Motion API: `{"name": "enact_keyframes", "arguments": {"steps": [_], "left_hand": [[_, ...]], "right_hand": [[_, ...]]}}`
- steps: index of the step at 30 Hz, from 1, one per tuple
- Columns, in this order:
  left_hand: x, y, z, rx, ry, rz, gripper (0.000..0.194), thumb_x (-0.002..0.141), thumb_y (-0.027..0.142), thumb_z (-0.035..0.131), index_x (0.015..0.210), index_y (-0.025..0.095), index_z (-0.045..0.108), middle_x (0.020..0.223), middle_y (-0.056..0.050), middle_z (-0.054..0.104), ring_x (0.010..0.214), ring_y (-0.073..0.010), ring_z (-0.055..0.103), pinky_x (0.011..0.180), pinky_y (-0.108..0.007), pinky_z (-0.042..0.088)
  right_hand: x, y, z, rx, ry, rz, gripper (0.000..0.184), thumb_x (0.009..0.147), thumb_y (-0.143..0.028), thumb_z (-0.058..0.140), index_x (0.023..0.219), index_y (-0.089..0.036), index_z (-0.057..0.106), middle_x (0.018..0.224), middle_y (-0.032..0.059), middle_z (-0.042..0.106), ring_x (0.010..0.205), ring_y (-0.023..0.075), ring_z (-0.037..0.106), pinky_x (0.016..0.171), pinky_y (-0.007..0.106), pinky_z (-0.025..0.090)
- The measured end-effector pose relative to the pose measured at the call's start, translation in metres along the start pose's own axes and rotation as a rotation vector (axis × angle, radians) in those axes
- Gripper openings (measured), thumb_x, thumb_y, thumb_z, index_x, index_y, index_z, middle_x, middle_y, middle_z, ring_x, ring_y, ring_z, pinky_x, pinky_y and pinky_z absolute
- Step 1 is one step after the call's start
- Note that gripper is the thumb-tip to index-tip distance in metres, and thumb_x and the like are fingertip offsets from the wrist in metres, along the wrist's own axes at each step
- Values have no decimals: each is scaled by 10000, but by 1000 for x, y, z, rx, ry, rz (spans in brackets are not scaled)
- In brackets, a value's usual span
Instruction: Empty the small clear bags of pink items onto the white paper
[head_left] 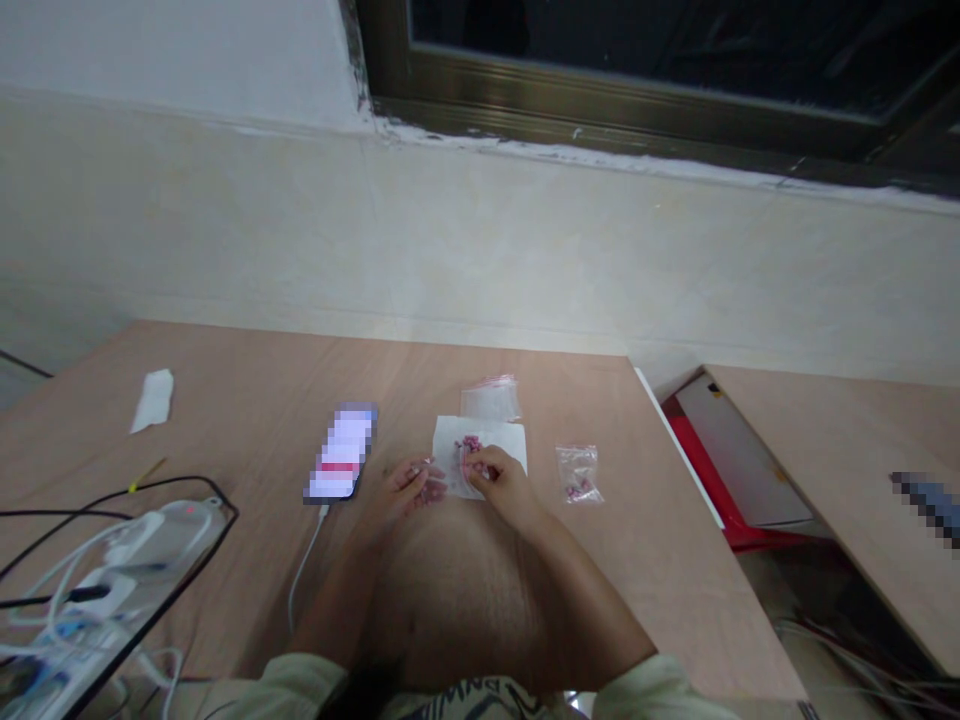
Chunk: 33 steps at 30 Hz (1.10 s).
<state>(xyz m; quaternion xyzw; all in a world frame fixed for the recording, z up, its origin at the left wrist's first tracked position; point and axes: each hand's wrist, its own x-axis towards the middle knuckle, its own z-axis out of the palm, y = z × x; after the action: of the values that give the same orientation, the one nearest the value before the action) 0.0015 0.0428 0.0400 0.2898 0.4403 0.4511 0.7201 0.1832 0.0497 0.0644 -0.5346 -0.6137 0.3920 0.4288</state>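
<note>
Both hands work close together at the middle of the table. My left hand is closed, its fingers on a clear zip bag; glints of plastic show around the fingertips, and a thin red strip stands near the right hand. My right hand has its thumb and fingers pinched together at that strip, above a white sheet of paper. Whatever the pinch holds is too small to make out. A small heap of dark pink beads or similar bits lies on the paper, just beyond the right fingertips.
Flat clear zip bags lie behind the paper. To the right is a zip bag with several pink bits. A lit phone on a cable lies left. Farther left are a power strip with cords and a white paper scrap.
</note>
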Motion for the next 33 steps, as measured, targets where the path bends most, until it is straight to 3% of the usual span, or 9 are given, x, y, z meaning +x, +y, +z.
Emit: {"name": "enact_keyframes", "arguments": {"steps": [5,11,19,26,33], "left_hand": [[-6,0,-2,-6,90,-9,360,618,272,719,917,155,556,758,-17,658,654,-137,620,646,-270,486],[-10,-5,-11,-49,152,-19,384,604,274,733,920,161,548,769,-12,664,706,-148,631,663,-275,501],[-11,0,-5,-57,186,-48,278,665,196,687,899,153,542,756,-14,672,658,-128,634,647,-261,511],[-1,1,-5,-78,180,-46,217,690,142,658,876,155,548,730,-16,677,642,-136,641,649,-273,521],[8,5,-7,-45,148,-36,274,635,192,712,862,144,565,716,-30,680,643,-153,648,599,-259,508]], "right_hand": [[-16,24,0,-142,162,79,89,679,-221,575,729,-184,640,701,23,578,696,162,521,668,285,414],[-26,50,8,-292,109,116,98,711,-185,547,743,-168,638,759,52,553,738,173,524,689,291,421],[-19,54,7,-342,36,103,87,711,-215,569,755,-170,629,742,38,540,714,166,514,676,286,421],[-14,51,7,-354,-43,104,45,700,-145,566,709,-163,606,723,30,528,694,152,501,651,256,404],[-15,55,5,-302,52,106,10,686,-155,580,676,-156,583,724,40,556,706,162,503,666,269,393]]}}
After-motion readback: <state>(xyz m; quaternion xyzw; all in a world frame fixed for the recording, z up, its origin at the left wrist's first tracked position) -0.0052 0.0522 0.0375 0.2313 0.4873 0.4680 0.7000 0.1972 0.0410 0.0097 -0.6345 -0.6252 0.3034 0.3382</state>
